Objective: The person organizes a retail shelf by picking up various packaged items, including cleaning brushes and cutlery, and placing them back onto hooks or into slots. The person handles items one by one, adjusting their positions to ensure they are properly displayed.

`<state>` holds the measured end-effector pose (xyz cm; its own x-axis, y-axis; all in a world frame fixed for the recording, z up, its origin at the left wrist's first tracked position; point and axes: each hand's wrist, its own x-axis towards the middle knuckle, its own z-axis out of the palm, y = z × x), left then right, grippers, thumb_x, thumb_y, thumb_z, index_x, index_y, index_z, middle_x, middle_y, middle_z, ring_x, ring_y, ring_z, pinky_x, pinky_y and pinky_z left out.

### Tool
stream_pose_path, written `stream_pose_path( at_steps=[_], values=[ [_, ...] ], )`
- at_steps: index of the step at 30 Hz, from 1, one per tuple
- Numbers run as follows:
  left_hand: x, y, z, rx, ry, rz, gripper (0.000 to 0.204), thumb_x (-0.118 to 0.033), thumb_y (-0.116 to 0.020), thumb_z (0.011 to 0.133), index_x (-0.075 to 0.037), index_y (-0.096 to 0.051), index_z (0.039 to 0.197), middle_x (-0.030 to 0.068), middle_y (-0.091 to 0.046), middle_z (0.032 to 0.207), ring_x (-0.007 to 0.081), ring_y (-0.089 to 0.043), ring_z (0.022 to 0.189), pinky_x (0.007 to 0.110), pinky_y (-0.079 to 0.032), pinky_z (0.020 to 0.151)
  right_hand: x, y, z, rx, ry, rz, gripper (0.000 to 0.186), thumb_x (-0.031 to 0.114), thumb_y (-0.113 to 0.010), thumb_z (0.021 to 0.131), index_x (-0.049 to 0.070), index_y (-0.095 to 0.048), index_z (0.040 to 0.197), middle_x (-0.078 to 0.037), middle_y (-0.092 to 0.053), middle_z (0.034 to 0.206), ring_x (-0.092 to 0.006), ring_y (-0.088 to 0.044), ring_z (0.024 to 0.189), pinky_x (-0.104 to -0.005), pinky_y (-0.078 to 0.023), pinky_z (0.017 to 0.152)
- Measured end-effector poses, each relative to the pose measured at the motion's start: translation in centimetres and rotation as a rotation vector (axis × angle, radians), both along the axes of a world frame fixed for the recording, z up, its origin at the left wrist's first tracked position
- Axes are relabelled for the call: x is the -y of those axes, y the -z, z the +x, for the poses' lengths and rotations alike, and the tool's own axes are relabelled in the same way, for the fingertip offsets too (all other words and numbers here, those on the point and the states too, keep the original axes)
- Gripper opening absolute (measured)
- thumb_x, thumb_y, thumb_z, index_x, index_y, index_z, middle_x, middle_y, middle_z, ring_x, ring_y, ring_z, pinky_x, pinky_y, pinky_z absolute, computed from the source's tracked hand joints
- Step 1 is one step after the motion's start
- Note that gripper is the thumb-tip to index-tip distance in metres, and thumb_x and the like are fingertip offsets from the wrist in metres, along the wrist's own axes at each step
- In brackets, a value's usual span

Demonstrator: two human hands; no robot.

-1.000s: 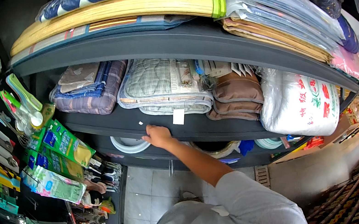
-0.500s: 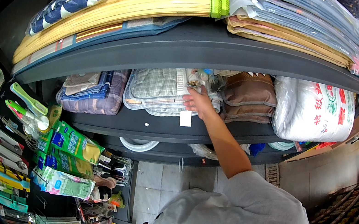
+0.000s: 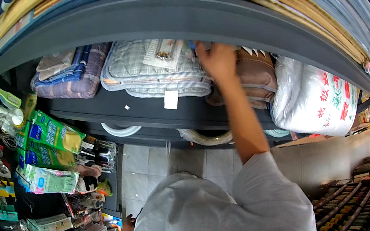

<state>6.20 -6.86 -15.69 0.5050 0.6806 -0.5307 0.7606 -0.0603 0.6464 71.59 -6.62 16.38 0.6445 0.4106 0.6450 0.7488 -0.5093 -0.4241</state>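
Observation:
My right hand (image 3: 215,59) reaches under the upper shelf's edge to the back of the middle shelf, between grey checked quilted pads (image 3: 127,66) and a stack of brown cushions (image 3: 253,78). Its fingers are blurred and partly hidden, near small packaged items at the pads' top. A flat packaged item (image 3: 161,52) lies on the pads, and a white card (image 3: 170,99) hangs in front. My left hand (image 3: 129,226) is low beside my body, mostly hidden by my grey shirt.
Upper shelf (image 3: 114,11) holds mats and bagged textiles. Plaid bedding (image 3: 73,79) and a white bagged bundle (image 3: 311,101) flank the middle shelf's pads and cushions. Hanging packets (image 3: 55,134) line the left display, above tiled floor (image 3: 140,161). A dark rack (image 3: 346,221) stands at right.
My right hand has risen from the middle shelf's front edge to its back, above and right of the pads. The view has shifted, with the upper shelf now higher in frame.

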Motion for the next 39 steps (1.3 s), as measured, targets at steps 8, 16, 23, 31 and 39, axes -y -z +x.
stream_pose_path(
  at_steps=[8, 16, 23, 31, 39],
  values=[
    [-0.3, -1.6, 1.5, -0.035, 0.051, 0.03, 0.046, -0.016, -0.061, 0.087, 0.008, -0.048, 0.124, 0.0165, -0.067, 0.091, 0.0222, -0.066, 0.084, 0.032, -0.051, 0.071, 5.1, -4.8, 16.8, 0.172, 0.368, -0.558, 0.038, 0.029, -0.065, 0.078, 0.0, -0.063, 0.103, -0.018, -0.065, 0.091, -0.0354, -0.063, 0.083, -0.0422, -0.051, 0.073],
    [0.1, 1.7, 0.4, 0.069, -0.139, -0.044, 0.046, -0.015, -0.061, 0.087, 0.007, -0.048, 0.125, 0.0166, -0.066, 0.088, 0.0236, -0.066, 0.081, 0.032, -0.052, 0.07, 7.4, -4.6, 21.1, 0.037, 0.437, -0.652, 0.036, 0.028, -0.065, 0.079, 0.0, -0.063, 0.102, -0.017, -0.065, 0.091, -0.0337, -0.063, 0.082, -0.0412, -0.051, 0.073],
    [1.8, 3.9, -0.6, 0.18, 0.075, 0.075, 0.043, -0.001, -0.057, 0.084, -0.001, -0.05, 0.126, 0.0147, -0.066, 0.091, 0.026, -0.065, 0.083, 0.033, -0.052, 0.072, 11.1, -5.1, 22.2, 0.002, 0.499, -0.564, 0.035, 0.027, -0.065, 0.08, 0.0, -0.063, 0.102, -0.016, -0.065, 0.09, -0.0321, -0.063, 0.082, -0.0403, -0.051, 0.073],
    [2.3, 2.3, 0.6, 0.081, 0.151, 0.13, 0.041, -0.001, -0.056, 0.085, -0.003, -0.051, 0.126, 0.0154, -0.066, 0.092, 0.0264, -0.066, 0.082, 0.033, -0.051, 0.07, 14.8, -5.0, 23.1, -0.033, 0.521, -0.362, 0.034, 0.027, -0.064, 0.081, 0.0, -0.063, 0.102, -0.014, -0.065, 0.09, -0.0303, -0.063, 0.082, -0.0392, -0.051, 0.072],
    [-0.4, 1.6, 3.6, 0.0, 0.028, -0.003, 0.047, -0.025, -0.064, 0.085, 0.0, -0.053, 0.123, 0.0192, -0.066, 0.097, 0.029, -0.065, 0.085, 0.037, -0.052, 0.074, 15.2, -4.1, 23.7, -0.04, 0.491, -0.177, 0.032, 0.026, -0.064, 0.081, 0.0, -0.063, 0.101, -0.013, -0.065, 0.089, -0.0286, -0.062, 0.082, -0.0382, -0.051, 0.072]
  ],
)
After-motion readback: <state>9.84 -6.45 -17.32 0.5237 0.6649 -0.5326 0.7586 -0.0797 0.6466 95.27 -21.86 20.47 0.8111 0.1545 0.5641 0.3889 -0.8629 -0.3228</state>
